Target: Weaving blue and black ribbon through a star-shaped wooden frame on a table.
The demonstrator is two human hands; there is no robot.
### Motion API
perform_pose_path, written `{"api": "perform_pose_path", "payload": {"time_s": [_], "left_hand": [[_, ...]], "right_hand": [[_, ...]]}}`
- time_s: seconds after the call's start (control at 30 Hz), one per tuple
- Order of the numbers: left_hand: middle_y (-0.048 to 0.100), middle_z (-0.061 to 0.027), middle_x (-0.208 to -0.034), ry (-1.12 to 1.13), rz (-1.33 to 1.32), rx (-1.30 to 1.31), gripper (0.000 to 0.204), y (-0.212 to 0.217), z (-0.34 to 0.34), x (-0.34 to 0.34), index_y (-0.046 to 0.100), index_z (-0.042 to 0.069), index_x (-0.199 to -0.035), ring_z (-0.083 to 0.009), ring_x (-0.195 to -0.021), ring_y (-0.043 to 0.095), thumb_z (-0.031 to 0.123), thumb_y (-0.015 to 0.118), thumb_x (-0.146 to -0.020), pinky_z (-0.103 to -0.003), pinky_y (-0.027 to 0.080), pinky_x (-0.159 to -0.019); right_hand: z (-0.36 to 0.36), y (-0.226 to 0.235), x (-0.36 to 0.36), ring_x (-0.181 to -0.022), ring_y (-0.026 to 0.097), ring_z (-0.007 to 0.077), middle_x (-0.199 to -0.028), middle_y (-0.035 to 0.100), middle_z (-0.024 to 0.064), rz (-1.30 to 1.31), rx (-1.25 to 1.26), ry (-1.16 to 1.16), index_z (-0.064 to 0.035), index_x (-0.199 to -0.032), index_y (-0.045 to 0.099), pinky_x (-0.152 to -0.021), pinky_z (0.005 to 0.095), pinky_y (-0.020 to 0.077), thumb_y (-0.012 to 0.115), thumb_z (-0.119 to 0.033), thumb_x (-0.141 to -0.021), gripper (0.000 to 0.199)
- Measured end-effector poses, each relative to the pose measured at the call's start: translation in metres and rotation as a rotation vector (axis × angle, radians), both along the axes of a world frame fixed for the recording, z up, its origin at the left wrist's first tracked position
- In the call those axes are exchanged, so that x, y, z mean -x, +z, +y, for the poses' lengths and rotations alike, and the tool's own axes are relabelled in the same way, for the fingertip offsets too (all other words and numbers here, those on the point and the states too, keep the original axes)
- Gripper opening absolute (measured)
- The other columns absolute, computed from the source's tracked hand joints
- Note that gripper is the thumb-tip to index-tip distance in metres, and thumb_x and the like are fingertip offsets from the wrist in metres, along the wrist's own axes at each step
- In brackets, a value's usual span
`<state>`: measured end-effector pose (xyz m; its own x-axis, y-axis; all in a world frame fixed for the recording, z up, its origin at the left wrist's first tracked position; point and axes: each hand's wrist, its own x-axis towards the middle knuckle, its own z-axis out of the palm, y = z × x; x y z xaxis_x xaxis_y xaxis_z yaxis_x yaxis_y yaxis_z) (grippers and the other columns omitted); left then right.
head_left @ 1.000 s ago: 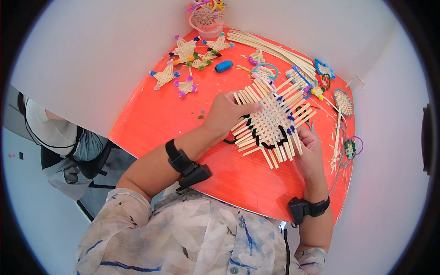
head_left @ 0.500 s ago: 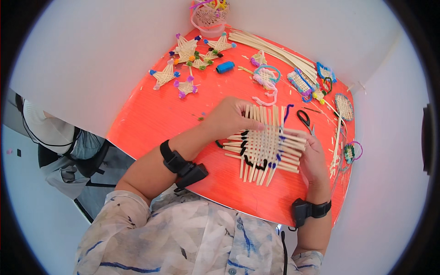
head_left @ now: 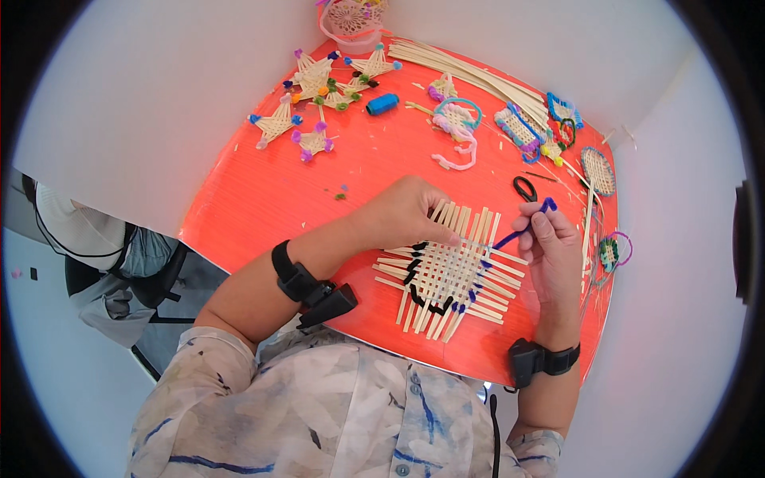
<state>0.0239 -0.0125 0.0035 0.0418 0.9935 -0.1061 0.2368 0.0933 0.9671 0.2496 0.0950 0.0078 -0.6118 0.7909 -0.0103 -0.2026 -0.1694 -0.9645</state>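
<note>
Mat of pale woven straw strips [head_left: 450,275], rotated since earlier; left hand [head_left: 406,211] presses it flat, right hand [head_left: 554,247] pinches purple pipe cleaner [head_left: 522,227].

A red-orange table [head_left: 263,199] fills the middle of the frame, its edges bowed by the lens. At centre right lies a woven mat of pale strips [head_left: 450,275]. Toward the upper left sit several woven stars [head_left: 312,103] with coloured tips, and a blue spool of thread [head_left: 382,103] beside them. Loose pale strips [head_left: 470,72] run along the upper right (a long bundle), above small black scissors [head_left: 524,189].
</note>
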Motion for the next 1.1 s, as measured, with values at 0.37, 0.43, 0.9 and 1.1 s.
{"api": "perform_pose_path", "payload": {"time_s": [0.37,0.43,0.9,1.1], "left_hand": [[0.061,-0.0047,-0.063,-0.061,0.214,-0.064,0.015,-0.004,-0.002,-0.006,0.068,0.001,-0.076,-0.0086,-0.057,0.055,0.011,0.080,-0.074,-0.028,0.043,-0.054],[0.060,-0.0045,-0.062,-0.038,0.221,-0.092,0.016,-0.003,-0.004,-0.007,0.067,0.001,-0.074,-0.0086,-0.056,0.054,0.011,0.079,-0.075,-0.029,0.042,-0.053],[0.057,-0.0063,-0.059,-0.038,0.311,-0.099,0.017,0.003,-0.005,-0.011,0.066,0.000,-0.072,-0.0129,-0.052,0.051,0.012,0.078,-0.075,-0.031,0.040,-0.051],[0.059,-0.0059,-0.058,0.006,0.287,-0.051,0.016,0.003,-0.006,-0.009,0.067,0.001,-0.073,-0.0089,-0.052,0.050,0.012,0.078,-0.075,-0.030,0.040,-0.051]], "right_hand": [[-0.009,0.010,-0.001,-0.069,0.064,0.0142,-0.090,0.068,0.0117,0.013,-0.188,0.180,0.0047,-0.102,0.066,-0.066,0.0272,0.0550,0.054,-0.019,-0.099,0.027],[-0.010,0.012,-0.001,-0.075,0.064,0.0140,-0.092,0.067,0.0103,0.082,-0.196,0.213,0.0038,-0.100,0.066,-0.070,0.0280,0.0552,0.056,-0.017,-0.097,0.024],[-0.022,0.043,-0.004,-0.065,0.052,0.0047,-0.077,0.061,0.0003,-0.253,-0.209,0.087,-0.0010,-0.092,0.068,-0.057,0.0199,0.0409,0.060,-0.004,-0.088,0.009],[-0.023,0.034,-0.004,-0.061,0.053,0.0052,-0.073,0.059,0.0001,-0.363,-0.438,0.077,-0.0017,-0.088,0.069,-0.052,0.0217,0.0417,0.065,-0.001,-0.084,0.006]]}}
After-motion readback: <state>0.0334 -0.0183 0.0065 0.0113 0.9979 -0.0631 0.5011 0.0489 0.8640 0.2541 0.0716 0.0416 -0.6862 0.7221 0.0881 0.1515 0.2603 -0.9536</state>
